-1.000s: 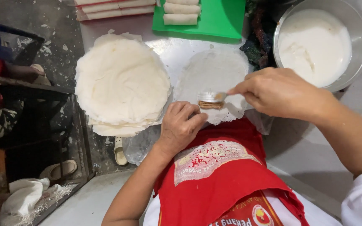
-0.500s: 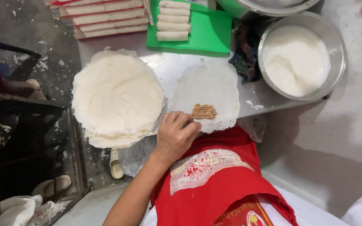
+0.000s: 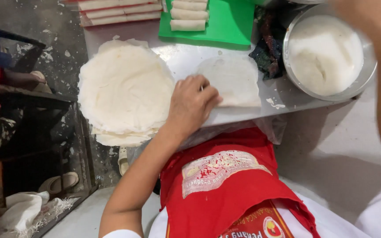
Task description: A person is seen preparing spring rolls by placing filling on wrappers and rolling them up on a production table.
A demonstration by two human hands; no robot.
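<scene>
My left hand point(image 3: 191, 105) lies flat on the near left part of a thin white wrapper point(image 3: 237, 81) on the metal table point(image 3: 186, 57), pressing its folded near edge down. The wrapper now looks squarish, and no filling shows. My right arm rises blurred along the right edge. Only a blurred bit of my right hand point(image 3: 367, 11) shows at the top right, above a metal bowl point(image 3: 369, 75) of white paste, and I cannot tell whether it holds anything. A tall stack of round white wrappers point(image 3: 124, 88) sits just left of my left hand.
A green board point(image 3: 230, 24) at the back holds several finished rolls point(image 3: 189, 14), with more rolls point(image 3: 120, 11) on a tray to its left. A dark cloth point(image 3: 265, 48) lies between board and bowl. My red apron point(image 3: 217, 185) is below. Sandals and cloth lie on the floor at left.
My right hand, which spooned brown filling onto the wrapper, lifted away to the upper right. My left hand folded the wrapper's near edge over the filling, which is now hidden.
</scene>
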